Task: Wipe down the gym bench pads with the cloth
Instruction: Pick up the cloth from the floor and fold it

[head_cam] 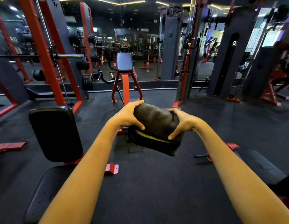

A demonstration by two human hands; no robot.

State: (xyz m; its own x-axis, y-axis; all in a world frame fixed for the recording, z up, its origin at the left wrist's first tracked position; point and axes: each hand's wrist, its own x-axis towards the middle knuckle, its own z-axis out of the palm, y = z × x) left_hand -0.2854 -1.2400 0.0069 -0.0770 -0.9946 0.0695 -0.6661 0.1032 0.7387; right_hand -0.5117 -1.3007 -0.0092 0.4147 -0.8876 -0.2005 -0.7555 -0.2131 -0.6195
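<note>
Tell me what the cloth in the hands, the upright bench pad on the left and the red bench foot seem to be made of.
Cloth: soft fabric, dark and matte; it creases and sags. Upright bench pad: likely vinyl or leatherette over foam; smooth black skin with a faint sheen, rounded edges. Red bench foot: probably painted steel; flat rigid plate with a hole.
</note>
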